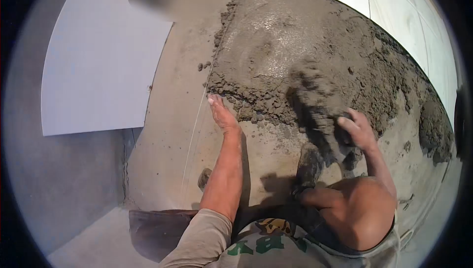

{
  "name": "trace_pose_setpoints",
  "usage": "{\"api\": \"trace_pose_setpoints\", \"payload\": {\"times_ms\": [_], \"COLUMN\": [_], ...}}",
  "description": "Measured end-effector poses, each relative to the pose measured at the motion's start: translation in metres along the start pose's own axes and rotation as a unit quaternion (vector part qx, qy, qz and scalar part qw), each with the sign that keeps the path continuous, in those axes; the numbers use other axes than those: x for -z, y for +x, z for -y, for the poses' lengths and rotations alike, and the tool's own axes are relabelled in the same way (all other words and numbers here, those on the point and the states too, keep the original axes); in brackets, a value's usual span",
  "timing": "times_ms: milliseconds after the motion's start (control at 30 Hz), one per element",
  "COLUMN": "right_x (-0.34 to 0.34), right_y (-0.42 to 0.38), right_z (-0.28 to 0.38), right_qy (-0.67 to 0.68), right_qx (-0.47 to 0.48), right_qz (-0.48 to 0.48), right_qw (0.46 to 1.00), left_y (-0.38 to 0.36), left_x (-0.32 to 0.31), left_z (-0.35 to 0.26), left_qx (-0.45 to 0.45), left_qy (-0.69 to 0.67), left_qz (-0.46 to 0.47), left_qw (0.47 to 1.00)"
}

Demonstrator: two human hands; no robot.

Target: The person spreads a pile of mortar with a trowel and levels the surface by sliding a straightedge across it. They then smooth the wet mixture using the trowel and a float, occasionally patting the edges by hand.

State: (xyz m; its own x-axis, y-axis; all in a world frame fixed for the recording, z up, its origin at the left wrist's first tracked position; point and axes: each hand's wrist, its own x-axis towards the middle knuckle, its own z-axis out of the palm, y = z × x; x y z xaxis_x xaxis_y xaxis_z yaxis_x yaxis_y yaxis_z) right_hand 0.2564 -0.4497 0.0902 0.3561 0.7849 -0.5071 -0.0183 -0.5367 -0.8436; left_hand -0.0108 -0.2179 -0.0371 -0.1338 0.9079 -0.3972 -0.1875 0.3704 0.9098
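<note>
My left hand [222, 114] is stretched out flat, its fingertips at the near left corner of the wet mortar bed [286, 26], close to a thin string line [193, 137]. My right hand [358, 129] is curled around the dark handle of what looks like a trowel, mostly hidden under mortar. A blurred heap of mortar [318, 95] lies along this tool, left of the hand. Behind the heap, the bed is smooth and shiny in its middle and crumbly along its near and right edges.
A large white tile [103, 66] stands at the left. Pale laid tiles [394, 1] border the mortar at the far right. A mortar pile [435, 132] lies at the right. My shoe [309, 164] rests on the bare concrete floor [167, 120], near the bed's front edge.
</note>
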Motion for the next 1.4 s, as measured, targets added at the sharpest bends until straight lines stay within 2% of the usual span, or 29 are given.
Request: {"api": "trace_pose_setpoints", "payload": {"times_ms": [67,100,167,200,267,367,400,467,533,633,667,733,767,800,867,900,933,1000,1067,1133,1200,1267,1400], "right_x": [-0.027,-0.038,-0.061,-0.076,-0.106,-0.128,-0.128,-0.124,-0.111,-0.092,-0.090,-0.085,-0.085,-0.088,-0.096,-0.104,-0.110,-0.125,-0.133,-0.139,-0.141,-0.142,-0.136], "right_y": [0.021,0.027,0.033,0.038,0.052,0.066,0.067,0.067,0.068,0.066,0.071,0.083,0.089,0.095,0.110,0.115,0.116,0.114,0.127,0.139,0.144,0.147,0.148], "right_z": [0.011,0.023,0.044,0.044,0.030,0.027,0.029,0.040,0.048,0.055,0.056,0.060,0.053,0.050,0.048,0.041,0.051,0.074,0.075,0.079,0.080,0.084,0.080], "right_qy": [-0.141,-0.142,-0.306,-0.306,-0.435,-0.459,-0.458,-0.456,-0.435,-0.401,-0.403,-0.341,-0.279,-0.278,-0.319,-0.377,-0.378,-0.445,-0.467,-0.509,-0.517,-0.528,-0.538], "right_qx": [0.071,0.076,0.135,0.138,0.275,0.293,0.293,0.291,0.271,0.133,0.133,0.055,0.071,0.073,0.005,0.049,0.050,0.079,0.092,0.121,0.136,0.148,0.170], "right_qz": [0.009,0.012,0.054,0.053,-0.018,-0.035,-0.036,-0.104,-0.108,-0.065,-0.065,-0.010,-0.005,-0.004,0.082,0.089,0.093,0.126,0.132,0.151,0.148,0.136,0.116], "right_qw": [0.987,0.987,0.941,0.941,0.857,0.838,0.839,0.834,0.852,0.904,0.903,0.938,0.958,0.958,0.944,0.921,0.920,0.883,0.869,0.838,0.832,0.825,0.817], "left_y": [0.009,0.008,0.005,0.005,0.002,-0.002,-0.005,-0.016,-0.014,-0.010,-0.008,-0.007,-0.008,-0.007,-0.006,-0.006,-0.005,0.004,0.009,0.004,-0.003,0.001,-0.009], "left_x": [0.002,0.001,0.000,-0.001,-0.004,-0.010,-0.012,-0.021,-0.022,-0.018,-0.017,-0.017,-0.017,-0.016,-0.017,-0.017,-0.015,-0.008,-0.008,-0.013,-0.015,-0.016,-0.028], "left_z": [0.006,0.003,0.002,0.001,0.002,0.004,0.002,-0.013,-0.007,0.000,0.002,0.005,0.005,0.004,0.004,0.004,0.006,0.019,0.022,0.017,0.012,0.017,0.005], "left_qx": [-0.009,0.003,0.005,0.010,0.008,-0.037,-0.038,0.008,-0.002,-0.008,-0.015,-0.022,-0.019,-0.017,-0.017,-0.024,-0.029,-0.030,-0.018,-0.014,-0.008,-0.041,-0.051], "left_qy": [-0.008,-0.005,-0.008,-0.014,0.000,0.003,0.004,0.053,0.059,0.060,0.053,0.043,0.045,0.049,0.030,0.035,0.040,0.051,0.001,0.029,0.055,0.121,0.130], "left_qz": [0.014,0.012,0.009,0.009,0.012,0.020,0.021,0.000,-0.004,-0.006,-0.002,0.002,0.005,0.009,0.003,0.007,0.010,0.006,-0.001,-0.019,-0.035,-0.061,-0.059], "left_qw": [1.000,1.000,1.000,1.000,1.000,0.999,0.999,0.999,0.998,0.998,0.998,0.999,0.999,0.999,0.999,0.999,0.999,0.998,1.000,0.999,0.998,0.990,0.988]}}
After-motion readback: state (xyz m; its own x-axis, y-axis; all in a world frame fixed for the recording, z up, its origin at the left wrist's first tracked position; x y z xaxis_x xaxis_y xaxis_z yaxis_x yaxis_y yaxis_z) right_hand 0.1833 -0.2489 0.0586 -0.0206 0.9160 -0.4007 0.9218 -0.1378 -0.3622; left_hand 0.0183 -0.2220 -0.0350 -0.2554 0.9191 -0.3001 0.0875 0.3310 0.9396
